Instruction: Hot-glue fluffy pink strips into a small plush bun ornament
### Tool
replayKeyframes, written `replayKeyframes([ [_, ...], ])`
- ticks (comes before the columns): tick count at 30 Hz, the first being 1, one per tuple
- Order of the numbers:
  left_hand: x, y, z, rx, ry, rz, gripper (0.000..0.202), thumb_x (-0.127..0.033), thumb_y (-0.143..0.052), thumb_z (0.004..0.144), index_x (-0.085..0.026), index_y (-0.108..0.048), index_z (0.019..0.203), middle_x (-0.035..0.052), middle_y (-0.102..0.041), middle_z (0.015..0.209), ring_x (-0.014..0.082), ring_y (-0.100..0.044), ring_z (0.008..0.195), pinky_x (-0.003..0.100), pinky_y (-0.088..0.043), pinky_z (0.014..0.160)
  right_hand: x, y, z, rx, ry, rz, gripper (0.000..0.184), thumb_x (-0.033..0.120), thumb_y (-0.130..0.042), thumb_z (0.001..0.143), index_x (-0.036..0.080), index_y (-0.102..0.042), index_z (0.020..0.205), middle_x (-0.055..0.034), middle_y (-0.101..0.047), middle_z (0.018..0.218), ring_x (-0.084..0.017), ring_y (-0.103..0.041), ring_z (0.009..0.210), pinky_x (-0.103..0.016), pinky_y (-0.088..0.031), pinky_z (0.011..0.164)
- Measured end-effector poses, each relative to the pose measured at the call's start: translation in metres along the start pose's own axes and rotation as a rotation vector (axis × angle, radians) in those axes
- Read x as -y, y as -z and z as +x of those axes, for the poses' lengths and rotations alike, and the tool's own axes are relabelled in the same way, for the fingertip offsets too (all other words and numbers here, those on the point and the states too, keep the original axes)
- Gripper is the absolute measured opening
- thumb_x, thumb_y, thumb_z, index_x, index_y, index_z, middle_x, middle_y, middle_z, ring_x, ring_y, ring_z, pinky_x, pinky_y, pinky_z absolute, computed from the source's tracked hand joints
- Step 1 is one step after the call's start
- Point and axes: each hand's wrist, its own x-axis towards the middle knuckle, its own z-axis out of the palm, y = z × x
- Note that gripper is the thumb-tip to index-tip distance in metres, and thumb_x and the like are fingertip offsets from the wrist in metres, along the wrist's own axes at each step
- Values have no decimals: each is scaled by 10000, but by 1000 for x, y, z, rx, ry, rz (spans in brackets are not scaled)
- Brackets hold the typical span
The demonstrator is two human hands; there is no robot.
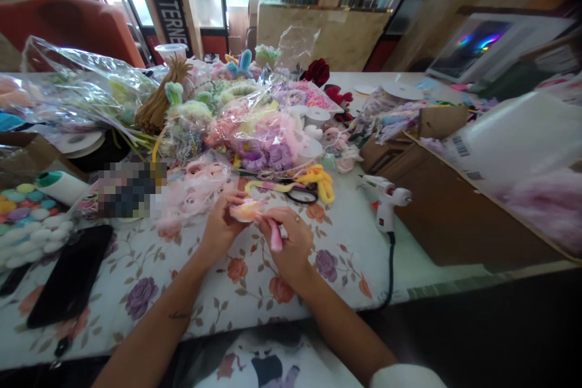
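My left hand (pixel 224 224) pinches a small peach, yellow and white soft piece (pixel 247 211) by its left side, above the floral tablecloth. My right hand (pixel 291 245) has its fingers closed at the right side of that piece. A pink, soft-looking strip (pixel 275 236) sticks out from between the right fingers, pointing toward me; whether it is joined to the peach piece is hidden. Just beyond the hands lie scissors with black handles (pixel 302 194) and a yellow fuzzy strand (pixel 324 182).
A white glue gun (pixel 385 201) with a black cord lies to the right, beside a cardboard box (pixel 436 206). Bagged pastel craft pieces (pixel 268 133) pile up at the back. A black phone (pixel 70 273) and pompoms (pixel 31 224) are at left.
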Motion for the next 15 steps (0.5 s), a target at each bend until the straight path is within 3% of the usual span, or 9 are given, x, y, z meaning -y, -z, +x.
replayKeyframes([
  [4,-1,1,-1,36,0,29,328,-156,-763,665,-196,-554,915,76,-567,1129,219,-540,1122,347,-461,914,0,1,5,18,-295,42,69,250,-680,778,207,-626,773,5,-667,716,-141,-616,649,-263,-504,635],
  [9,-3,2,0,70,42,30,336,-165,-775,652,-188,-558,908,81,-577,1137,226,-541,1119,332,-468,890,-1,1,13,20,-552,165,126,297,-712,724,198,-636,735,17,-647,676,-139,-589,624,-251,-471,600],
  [15,-9,1,1,60,210,-51,367,-187,-808,595,-177,-565,871,62,-620,1086,206,-595,1003,313,-483,821,2,0,21,36,-630,211,127,292,-697,697,186,-632,672,23,-626,633,-129,-550,588,-243,-440,575],
])
